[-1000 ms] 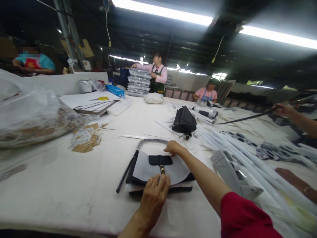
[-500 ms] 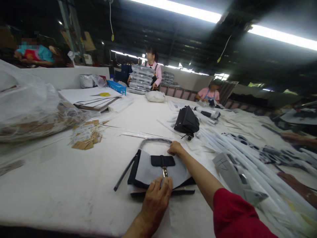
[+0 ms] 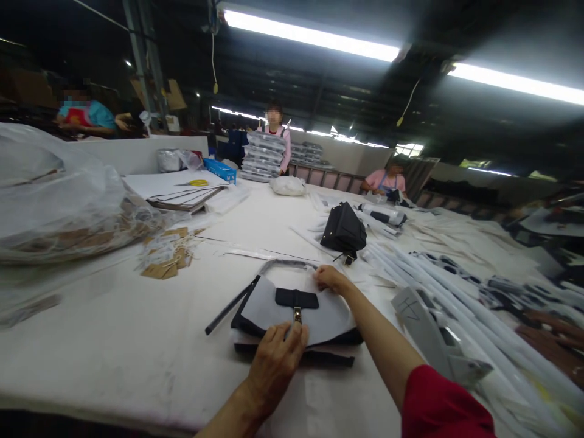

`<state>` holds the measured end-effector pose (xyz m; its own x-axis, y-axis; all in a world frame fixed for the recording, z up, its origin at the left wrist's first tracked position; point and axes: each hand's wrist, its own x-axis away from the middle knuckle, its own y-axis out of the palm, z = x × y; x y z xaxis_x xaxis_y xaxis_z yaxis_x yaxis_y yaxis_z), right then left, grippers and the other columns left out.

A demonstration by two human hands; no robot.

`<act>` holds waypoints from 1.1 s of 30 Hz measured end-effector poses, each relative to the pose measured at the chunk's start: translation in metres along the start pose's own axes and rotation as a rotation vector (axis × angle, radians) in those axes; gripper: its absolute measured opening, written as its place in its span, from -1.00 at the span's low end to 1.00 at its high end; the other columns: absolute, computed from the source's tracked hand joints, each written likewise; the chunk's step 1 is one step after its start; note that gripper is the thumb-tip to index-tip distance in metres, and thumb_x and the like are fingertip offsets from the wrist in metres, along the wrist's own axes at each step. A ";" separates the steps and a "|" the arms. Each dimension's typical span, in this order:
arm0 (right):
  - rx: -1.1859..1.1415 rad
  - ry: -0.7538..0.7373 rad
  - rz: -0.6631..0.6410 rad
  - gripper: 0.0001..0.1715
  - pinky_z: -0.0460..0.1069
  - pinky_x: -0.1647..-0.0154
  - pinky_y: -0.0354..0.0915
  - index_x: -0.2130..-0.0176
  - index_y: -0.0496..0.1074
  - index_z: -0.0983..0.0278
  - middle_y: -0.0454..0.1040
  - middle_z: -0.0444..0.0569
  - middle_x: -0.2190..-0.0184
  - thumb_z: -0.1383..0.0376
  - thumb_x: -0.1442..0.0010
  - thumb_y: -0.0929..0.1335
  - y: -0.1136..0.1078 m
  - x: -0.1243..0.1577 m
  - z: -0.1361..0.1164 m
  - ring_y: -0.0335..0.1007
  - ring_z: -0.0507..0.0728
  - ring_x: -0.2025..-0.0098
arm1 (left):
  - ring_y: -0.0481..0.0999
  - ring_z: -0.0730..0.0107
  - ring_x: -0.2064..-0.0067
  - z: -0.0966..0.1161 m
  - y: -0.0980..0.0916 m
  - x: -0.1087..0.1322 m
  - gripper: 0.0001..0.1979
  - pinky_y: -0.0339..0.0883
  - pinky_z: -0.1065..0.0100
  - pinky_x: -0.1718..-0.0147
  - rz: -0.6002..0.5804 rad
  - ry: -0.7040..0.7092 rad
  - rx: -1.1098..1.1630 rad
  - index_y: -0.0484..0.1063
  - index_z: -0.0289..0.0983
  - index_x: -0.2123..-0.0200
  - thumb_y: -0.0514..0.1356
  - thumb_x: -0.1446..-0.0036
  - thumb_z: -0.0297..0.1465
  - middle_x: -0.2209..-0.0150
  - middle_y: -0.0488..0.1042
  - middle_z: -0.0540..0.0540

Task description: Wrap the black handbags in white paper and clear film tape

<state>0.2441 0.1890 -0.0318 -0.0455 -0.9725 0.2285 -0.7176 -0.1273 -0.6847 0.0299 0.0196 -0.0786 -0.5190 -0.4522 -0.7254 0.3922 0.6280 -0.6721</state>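
Closed in at the far right corner, the bent fingers of the right hand (image 3: 332, 278) hold the right end of a curved, film-wrapped handle (image 3: 278, 264); the left hand (image 3: 277, 353) has its fingers drawn together at the lower end of a gold-coloured metal clasp (image 3: 297, 314), and whether they pinch it or merely press cannot be told. Beneath everything spreads a wide white-topped table (image 3: 114, 347). At its left side bulges a big clear plastic sack (image 3: 68, 201), with brown pieces showing through. Long, glossy white strips (image 3: 449, 304) run slantwise along the right. Farther back on the left lies a stack of white sheets and boards (image 3: 168, 185). Near the front edge, between the two hands, lies the black handbag with a pale grey sheet over its front (image 3: 262, 307), its handle pointing away and a thin black strap (image 3: 228, 309) sticking out leftward. Beyond it sits a boxy black bag (image 3: 344, 228), tilted, just beside the strips. Smaller are the long blue carton (image 3: 221, 169) beside the sheets, a loose heap of brown card tags with pale strings (image 3: 166, 255), and yellow-handled scissors (image 3: 198, 183) resting on the top sheet.
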 end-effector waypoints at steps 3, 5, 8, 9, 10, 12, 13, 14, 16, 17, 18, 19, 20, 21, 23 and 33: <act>-0.241 0.020 -0.012 -0.77 0.01 0.28 0.45 0.12 0.39 0.34 0.52 -0.04 0.32 0.24 -0.28 0.35 -0.013 0.010 0.011 0.49 0.06 0.34 | 0.46 0.25 0.05 -0.005 -0.008 0.000 -0.64 0.31 0.24 0.07 -0.021 0.027 -0.006 0.37 -0.28 -0.11 -0.01 -0.31 -0.55 0.05 0.51 -0.17; -0.384 -0.005 0.004 -0.76 -0.01 0.30 0.44 0.14 0.35 0.31 0.52 -0.08 0.42 0.27 -0.18 0.38 -0.018 0.017 0.017 0.50 0.06 0.39 | 0.46 0.26 0.05 -0.007 -0.011 0.002 -0.64 0.32 0.24 0.06 -0.039 0.029 -0.005 0.37 -0.27 -0.11 0.00 -0.30 -0.55 0.06 0.51 -0.16; -0.547 -0.061 0.032 -0.46 0.00 0.23 0.44 -0.01 0.31 0.25 0.54 -0.07 0.33 0.27 -0.03 0.42 -0.022 0.029 0.020 0.54 0.10 0.28 | 0.47 0.27 0.05 -0.007 -0.012 0.004 -0.64 0.33 0.26 0.06 -0.067 0.026 -0.002 0.37 -0.27 -0.11 0.01 -0.30 -0.55 0.06 0.51 -0.16; -0.590 -0.080 0.038 -0.36 0.00 0.21 0.43 -0.07 0.28 0.24 0.53 -0.06 0.29 0.26 0.02 0.43 -0.022 0.034 0.021 0.54 0.11 0.25 | 0.47 0.27 0.05 -0.007 -0.012 0.005 -0.64 0.33 0.26 0.06 -0.075 0.026 -0.005 0.36 -0.27 -0.11 0.02 -0.30 -0.55 0.06 0.51 -0.16; -0.634 -0.104 0.038 -0.26 0.00 0.20 0.42 -0.12 0.26 0.23 0.53 -0.06 0.27 0.25 0.05 0.44 -0.024 0.040 0.021 0.54 0.12 0.23 | 0.47 0.26 0.05 -0.006 -0.011 0.006 -0.64 0.33 0.25 0.06 -0.081 0.023 -0.012 0.36 -0.27 -0.11 0.02 -0.30 -0.55 0.06 0.51 -0.17; -0.719 -0.160 0.019 -0.09 0.00 0.18 0.41 -0.21 0.21 0.24 0.52 -0.09 0.30 0.24 0.10 0.48 -0.028 0.055 0.020 0.52 0.11 0.26 | 0.47 0.25 0.03 -0.004 -0.008 0.008 -0.63 0.32 0.23 0.04 -0.085 0.017 -0.034 0.36 -0.27 -0.12 0.02 -0.29 -0.56 0.05 0.51 -0.17; -0.745 -0.195 0.000 -0.02 0.01 0.16 0.39 -0.25 0.18 0.25 0.51 -0.11 0.33 0.23 0.12 0.49 -0.031 0.065 0.020 0.50 0.10 0.29 | 0.47 0.25 0.03 -0.003 -0.007 0.010 -0.62 0.32 0.22 0.03 -0.084 0.013 -0.045 0.35 -0.27 -0.13 0.02 -0.29 -0.56 0.05 0.51 -0.17; -0.749 -0.230 -0.021 0.02 0.01 0.16 0.38 -0.27 0.16 0.26 0.51 -0.13 0.36 0.23 0.12 0.50 -0.033 0.076 0.019 0.48 0.09 0.31 | 0.47 0.25 0.02 -0.002 -0.005 0.011 -0.62 0.31 0.21 0.02 -0.079 0.009 -0.054 0.35 -0.26 -0.14 0.02 -0.29 -0.56 0.04 0.51 -0.17; -0.650 -0.290 -0.050 -0.05 0.00 0.16 0.36 -0.26 0.21 0.27 0.50 -0.15 0.38 0.22 0.07 0.49 -0.037 0.100 0.020 0.46 0.08 0.33 | 0.46 0.24 0.01 -0.001 -0.004 0.013 -0.61 0.29 0.20 0.00 -0.063 0.007 -0.059 0.35 -0.26 -0.14 0.02 -0.29 -0.56 0.04 0.51 -0.17; -0.554 -0.319 -0.048 -0.13 0.00 0.16 0.36 -0.24 0.26 0.27 0.50 -0.15 0.38 0.22 0.03 0.48 -0.036 0.113 0.021 0.45 0.08 0.33 | 0.46 0.23 0.00 0.000 -0.004 0.014 -0.61 0.28 0.19 0.00 -0.056 0.010 -0.056 0.35 -0.27 -0.14 0.02 -0.29 -0.56 0.04 0.51 -0.17; -0.442 -0.349 -0.032 -0.20 0.00 0.16 0.36 -0.21 0.30 0.26 0.51 -0.14 0.37 0.23 0.00 0.46 -0.034 0.126 0.023 0.45 0.09 0.32 | 0.45 0.22 0.00 0.000 -0.004 0.015 -0.61 0.28 0.19 -0.01 -0.050 0.012 -0.052 0.35 -0.27 -0.14 0.02 -0.28 -0.56 0.04 0.51 -0.17; -0.327 -0.381 -0.005 -0.25 0.01 0.14 0.37 -0.21 0.31 0.24 0.52 -0.14 0.35 0.24 -0.03 0.44 -0.030 0.138 0.027 0.45 0.10 0.32 | 0.45 0.22 0.00 0.000 -0.004 0.015 -0.61 0.27 0.18 -0.01 -0.042 0.016 -0.046 0.36 -0.28 -0.14 0.02 -0.28 -0.57 0.04 0.51 -0.17; -0.226 -0.415 0.035 -0.27 0.03 0.12 0.37 -0.21 0.32 0.22 0.53 -0.12 0.33 0.25 -0.05 0.42 -0.024 0.148 0.031 0.46 0.11 0.30 | 0.45 0.22 -0.01 0.000 -0.005 0.015 -0.61 0.26 0.18 -0.02 -0.037 0.018 -0.040 0.36 -0.29 -0.14 0.02 -0.28 -0.57 0.03 0.51 -0.17; -0.150 -0.447 0.084 -0.31 0.06 0.08 0.38 -0.20 0.33 0.20 0.55 -0.10 0.30 0.26 -0.08 0.40 -0.015 0.157 0.036 0.48 0.13 0.27 | 0.45 0.21 -0.01 0.000 -0.006 0.015 -0.60 0.26 0.18 -0.02 -0.035 0.019 -0.034 0.36 -0.29 -0.14 0.01 -0.27 -0.58 0.03 0.51 -0.18; -0.069 -0.496 0.193 -0.51 0.10 0.01 0.38 -0.09 0.43 0.17 0.58 -0.04 0.22 0.24 -0.16 0.36 0.004 0.169 0.048 0.51 0.18 0.18 | 0.44 0.21 -0.02 -0.001 -0.008 0.015 -0.58 0.26 0.18 -0.03 -0.045 0.019 -0.021 0.34 -0.31 -0.15 0.02 -0.25 -0.59 0.02 0.50 -0.18; 0.080 -0.801 0.528 -0.74 0.13 -0.12 0.36 0.20 0.55 0.19 0.63 -0.03 0.27 0.38 -0.22 0.29 0.051 0.171 0.078 0.56 0.14 0.19 | 0.37 -0.04 -0.17 0.007 -0.046 -0.022 -0.49 0.15 -0.10 -0.18 -0.473 0.046 0.077 0.44 -0.15 -0.06 0.34 -0.05 -0.12 -0.01 0.49 -0.22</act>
<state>0.2543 0.0006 -0.0817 0.1602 -0.7489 -0.6430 -0.6893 0.3814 -0.6159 0.0282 -0.0036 -0.0327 -0.6866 -0.6472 -0.3313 0.1590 0.3109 -0.9370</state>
